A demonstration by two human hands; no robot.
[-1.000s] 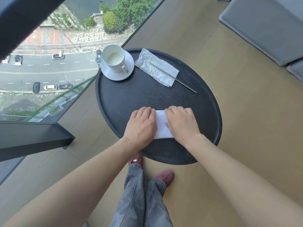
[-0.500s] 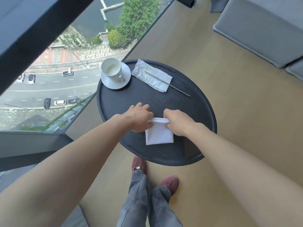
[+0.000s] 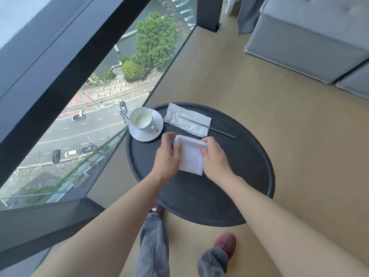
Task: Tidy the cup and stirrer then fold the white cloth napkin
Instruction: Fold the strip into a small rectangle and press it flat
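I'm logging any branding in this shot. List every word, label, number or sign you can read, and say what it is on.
None can be read.
The cup and saucer are plain white, no mark.
The paper wrapper under the stirrer shows only crinkles.
The white cloth napkin, held by the left hand and right hand, is blank.
The street below is too small for any plates or signs.

A round black wooden side table stood on a pale tan wood-plank floor. To the left of the hands, a floor-to-ceiling glass window with thick black frame bars overlooked a street with cars and green trees far below. Far ahead and right of the hands sat a grey upholstered sofa. Daylight was even.
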